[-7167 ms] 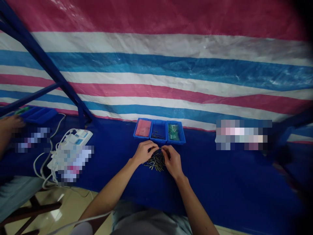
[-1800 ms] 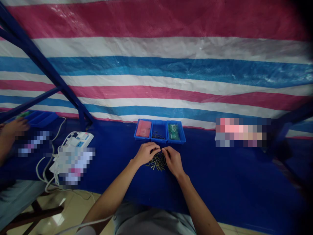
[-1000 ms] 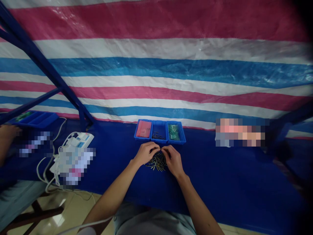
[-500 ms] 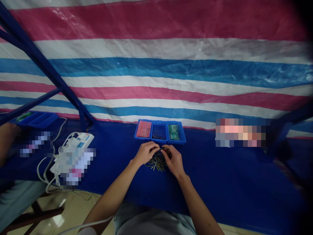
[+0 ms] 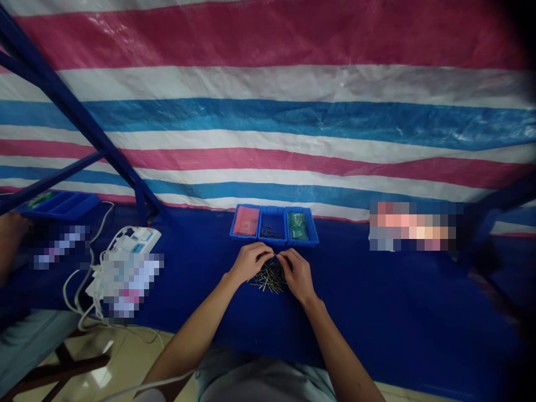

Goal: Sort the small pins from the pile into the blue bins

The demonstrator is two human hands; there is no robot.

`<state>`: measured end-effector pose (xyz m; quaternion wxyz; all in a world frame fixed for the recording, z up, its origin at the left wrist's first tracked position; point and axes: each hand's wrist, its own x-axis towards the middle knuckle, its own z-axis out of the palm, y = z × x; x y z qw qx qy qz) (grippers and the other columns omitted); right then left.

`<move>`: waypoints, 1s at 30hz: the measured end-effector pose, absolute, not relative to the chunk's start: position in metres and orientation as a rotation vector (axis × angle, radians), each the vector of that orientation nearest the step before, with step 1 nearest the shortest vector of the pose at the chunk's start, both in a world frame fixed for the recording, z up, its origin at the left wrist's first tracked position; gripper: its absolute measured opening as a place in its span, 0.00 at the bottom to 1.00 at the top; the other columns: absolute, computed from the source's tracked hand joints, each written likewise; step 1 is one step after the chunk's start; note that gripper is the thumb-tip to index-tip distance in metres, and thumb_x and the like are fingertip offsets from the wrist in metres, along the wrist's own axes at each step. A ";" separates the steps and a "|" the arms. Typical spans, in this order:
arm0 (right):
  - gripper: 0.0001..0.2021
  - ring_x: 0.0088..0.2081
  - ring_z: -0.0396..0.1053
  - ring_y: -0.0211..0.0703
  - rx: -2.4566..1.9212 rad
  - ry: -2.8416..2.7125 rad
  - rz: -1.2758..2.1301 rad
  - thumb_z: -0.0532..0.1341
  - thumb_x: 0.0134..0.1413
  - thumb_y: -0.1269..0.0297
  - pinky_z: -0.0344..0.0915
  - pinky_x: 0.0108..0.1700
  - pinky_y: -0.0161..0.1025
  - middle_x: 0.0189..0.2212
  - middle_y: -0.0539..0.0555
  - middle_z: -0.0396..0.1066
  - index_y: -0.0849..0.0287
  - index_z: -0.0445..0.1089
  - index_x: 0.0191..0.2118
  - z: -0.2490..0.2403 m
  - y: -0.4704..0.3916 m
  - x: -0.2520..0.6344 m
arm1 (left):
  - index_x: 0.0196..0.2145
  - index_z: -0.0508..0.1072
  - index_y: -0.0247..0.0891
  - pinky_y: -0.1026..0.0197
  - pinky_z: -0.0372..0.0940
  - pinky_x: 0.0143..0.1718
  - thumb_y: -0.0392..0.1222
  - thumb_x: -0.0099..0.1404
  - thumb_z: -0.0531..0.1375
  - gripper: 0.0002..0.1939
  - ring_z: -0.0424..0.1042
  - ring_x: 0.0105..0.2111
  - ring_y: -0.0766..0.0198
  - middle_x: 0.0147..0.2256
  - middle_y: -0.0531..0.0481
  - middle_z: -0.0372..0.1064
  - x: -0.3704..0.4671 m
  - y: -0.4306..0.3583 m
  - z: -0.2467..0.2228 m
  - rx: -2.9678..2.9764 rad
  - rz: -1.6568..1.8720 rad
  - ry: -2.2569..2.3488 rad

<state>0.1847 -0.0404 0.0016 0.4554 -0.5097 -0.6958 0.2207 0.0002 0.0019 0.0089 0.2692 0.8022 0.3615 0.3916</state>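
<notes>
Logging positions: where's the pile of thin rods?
In the head view, the pile lies below centre on the table, between left hand and right hand, in front of the blue tray.

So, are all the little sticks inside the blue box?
No, a pile of little sticks lies on the blue table, outside the blue box.

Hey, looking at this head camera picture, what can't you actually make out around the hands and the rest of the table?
All in the head view:
- What the left hand and right hand pinch: too small, partly covered by the hands.
- The pile's far side: hidden behind both hands.
- Marking on the pink packet: too small.
- Co-worker's hand: blurred, cut off by the left edge.
- Item at right: pixelated.
</notes>
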 end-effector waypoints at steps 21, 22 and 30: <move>0.09 0.34 0.69 0.41 -1.209 -1.678 0.578 0.59 0.66 0.60 0.65 0.39 0.38 0.37 0.53 0.71 0.55 0.73 0.46 -0.001 -0.040 0.187 | 0.39 0.77 0.37 0.62 0.65 0.40 0.42 0.72 0.57 0.10 0.73 0.35 0.63 0.34 0.47 0.75 0.000 0.002 0.007 2.175 1.051 1.003; 0.09 0.36 0.70 0.42 -1.195 -1.679 0.582 0.58 0.66 0.61 0.66 0.41 0.38 0.38 0.54 0.72 0.55 0.73 0.45 -0.002 -0.040 0.187 | 0.39 0.77 0.37 0.62 0.65 0.40 0.42 0.72 0.57 0.10 0.73 0.34 0.63 0.34 0.47 0.75 0.000 0.002 0.007 2.177 1.049 1.005; 0.10 0.37 0.71 0.44 -1.191 -1.667 0.562 0.56 0.67 0.61 0.66 0.42 0.40 0.36 0.55 0.72 0.56 0.74 0.40 0.001 -0.040 0.187 | 0.38 0.78 0.37 0.62 0.65 0.39 0.44 0.72 0.57 0.11 0.72 0.33 0.64 0.34 0.47 0.75 0.000 0.002 0.008 2.174 1.059 1.005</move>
